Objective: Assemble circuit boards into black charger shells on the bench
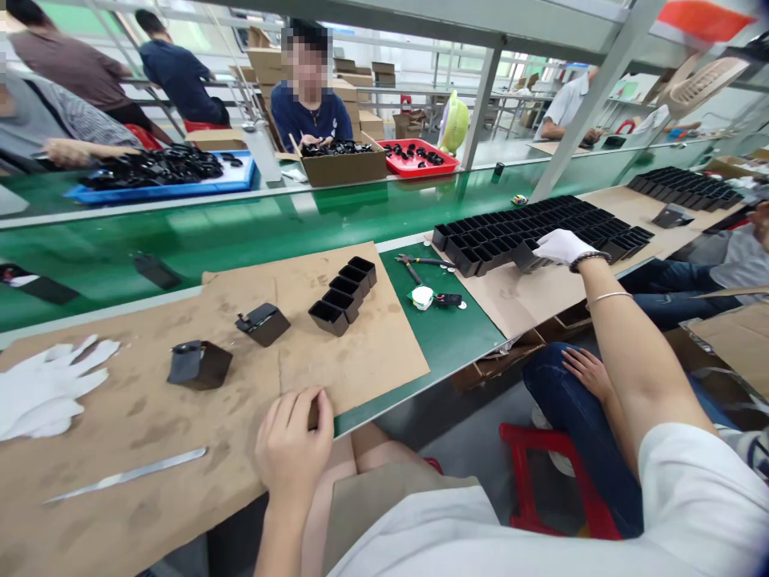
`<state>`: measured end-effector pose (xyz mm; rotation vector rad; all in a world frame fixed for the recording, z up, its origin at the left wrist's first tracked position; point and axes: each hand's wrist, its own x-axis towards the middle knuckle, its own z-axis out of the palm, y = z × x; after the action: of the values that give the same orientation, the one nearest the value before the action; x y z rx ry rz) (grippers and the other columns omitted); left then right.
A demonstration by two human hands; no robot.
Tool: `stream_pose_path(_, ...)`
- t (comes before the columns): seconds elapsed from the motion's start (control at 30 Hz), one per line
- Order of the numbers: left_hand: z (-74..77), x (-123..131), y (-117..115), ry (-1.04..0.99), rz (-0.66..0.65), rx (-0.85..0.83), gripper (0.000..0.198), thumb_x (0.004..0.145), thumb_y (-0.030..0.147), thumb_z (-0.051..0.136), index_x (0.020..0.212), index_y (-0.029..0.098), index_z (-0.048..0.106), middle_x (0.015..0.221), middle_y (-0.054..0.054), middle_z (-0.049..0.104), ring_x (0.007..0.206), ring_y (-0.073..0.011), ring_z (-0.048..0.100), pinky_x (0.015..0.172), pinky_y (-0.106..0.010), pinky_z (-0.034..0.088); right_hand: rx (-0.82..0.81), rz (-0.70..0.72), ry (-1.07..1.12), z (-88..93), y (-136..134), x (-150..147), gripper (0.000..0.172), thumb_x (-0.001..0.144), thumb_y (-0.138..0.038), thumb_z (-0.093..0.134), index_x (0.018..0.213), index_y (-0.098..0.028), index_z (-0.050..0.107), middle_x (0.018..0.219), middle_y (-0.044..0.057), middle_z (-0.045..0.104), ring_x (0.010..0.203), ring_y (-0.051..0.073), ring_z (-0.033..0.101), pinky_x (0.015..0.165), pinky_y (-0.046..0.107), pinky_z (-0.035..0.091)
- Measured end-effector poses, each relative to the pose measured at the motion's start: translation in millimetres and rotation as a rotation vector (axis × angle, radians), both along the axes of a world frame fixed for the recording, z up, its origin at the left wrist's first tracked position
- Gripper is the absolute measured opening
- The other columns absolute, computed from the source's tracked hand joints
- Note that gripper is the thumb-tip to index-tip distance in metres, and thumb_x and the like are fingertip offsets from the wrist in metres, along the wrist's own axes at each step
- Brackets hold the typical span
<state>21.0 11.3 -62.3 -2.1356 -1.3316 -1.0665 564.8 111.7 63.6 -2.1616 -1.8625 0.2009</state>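
Note:
My right hand [563,247], in a white glove, reaches far out to the right. Its fingers grip a black open-topped plastic box [526,255] at the near edge of a dense block of similar boxes [510,232]. Bare and loosely curled, my left hand [294,441] rests on the near edge of the cardboard sheet [360,361], thumb apart from the fingers, nothing visibly held. Beyond it stands a short slanted row of black boxes [342,295]. Two closed black units [201,365] with small parts on top sit further left.
A white glove [54,385] and a metal strip [129,474] lie at left. Pliers [414,268] and a small white-and-green part with a black connector [424,298] lie on the green surface. Black units ride the green belt [288,228]. A co-worker sits close at right, near a red stool [558,481].

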Motion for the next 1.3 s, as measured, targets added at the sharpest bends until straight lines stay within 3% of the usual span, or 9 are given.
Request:
stream_pose_path(0.13,-3.0,1,-1,-0.035,0.025,-0.032,0.008,0.089,0.012,0.063,0.085,0.019,0.065,0.078,-0.004,0.072,0.075,-0.02,0.063,0.07,-0.029,0.046,-0.05,-0.144,-0.136,31.8,-6,-55,0.022,0.092,-0.032,0.068,0.087,-0.011,0.073,0.086,0.008,0.073,0.085,0.022,0.068,0.078,0.032,0.052)
stream_pose_path(0.27,-5.0,0,-2,-0.054,0.036,-0.071,0.009,0.091,0.014,0.062,0.085,0.019,0.066,0.079,-0.004,0.072,0.077,-0.0204,0.063,0.071,-0.03,0.046,-0.004,0.055,-0.139,38.9,-14,-151,0.021,0.083,-0.032,0.069,0.09,-0.015,0.078,0.092,0.006,0.078,0.088,0.022,0.068,0.077,0.028,0.047)
stream_pose_path(0.43,-3.8,-1,-3,-0.077,0.017,-0.107,0.011,0.093,0.014,0.06,0.085,0.019,0.065,0.08,-0.004,0.071,0.078,-0.0204,0.061,0.073,-0.029,0.045,-0.08,0.402,-0.157,7.4,0,-276,0.02,0.079,-0.039,0.065,0.082,-0.025,0.079,0.083,0.002,0.077,0.078,0.021,0.068,0.072,0.029,0.048)
stream_pose_path(0.6,-5.5,-1,-4,-0.109,0.019,-0.172,0.014,0.094,0.014,0.057,0.086,0.02,0.066,0.082,-0.004,0.071,0.08,-0.0201,0.062,0.073,-0.03,0.046,-0.151,0.496,-0.156,-32.4,38,-337,0.007,0.07,-0.028,0.071,0.067,-0.024,0.076,0.076,0.005,0.076,0.075,0.025,0.07,0.063,0.03,0.048)
stream_pose_path(0.77,-7.2,-1,-4,-0.134,0.04,-0.246,0.013,0.095,0.017,0.058,0.087,0.02,0.068,0.084,-0.004,0.072,0.082,-0.0208,0.064,0.075,-0.032,0.047,-0.165,0.562,-0.081,-34.2,46,-335,0.017,0.079,-0.04,0.073,0.072,-0.025,0.078,0.086,0.003,0.079,0.084,0.024,0.073,0.075,0.03,0.054)
stream_pose_path(0.97,0.8,17,3,-0.396,-0.073,-0.389,0.02,0.095,0.026,0.059,0.113,0.02,0.066,0.118,-0.012,0.065,0.101,-0.0225,0.068,0.089,-0.035,0.055,-0.005,0.406,0.111,-3.9,15,-266,0.028,0.093,-0.042,0.059,0.098,-0.023,0.079,0.114,0.002,0.078,0.107,0.024,0.072,0.1,0.034,0.053)
stream_pose_path(1.03,6.5,34,13,-0.349,-0.045,-0.378,0.032,0.092,0.029,0.064,0.121,0.019,0.064,0.128,-0.017,0.059,0.11,-0.0287,0.065,0.093,-0.042,0.055,-0.009,0.309,0.096,-11.3,9,-245,0.028,0.085,-0.038,0.069,0.104,-0.021,0.079,0.112,0.006,0.078,0.105,0.028,0.072,0.101,0.04,0.054)
stream_pose_path(1.17,18.0,70,39,-0.207,0.113,-0.384,0.036,0.085,0.034,0.074,0.115,0.016,0.065,0.143,-0.025,0.052,0.129,-0.0448,0.052,0.099,-0.059,0.049,-0.062,0.251,0.019,-48.8,7,-227,0.053,0.07,-0.036,0.084,0.12,-0.021,0.074,0.12,0.011,0.075,0.112,0.034,0.07,0.101,0.046,0.053)
stream_pose_path(1.3,22.8,87,56,-0.193,0.139,-0.39,0.021,0.089,0.025,0.068,0.106,0.015,0.064,0.149,-0.026,0.051,0.135,-0.0451,0.049,0.103,-0.061,0.046,-0.03,0.23,0.033,-72.2,11,-228,0.05,0.076,-0.036,0.08,0.122,-0.02,0.071,0.123,0.012,0.074,0.114,0.03,0.069,0.101,0.042,0.053)
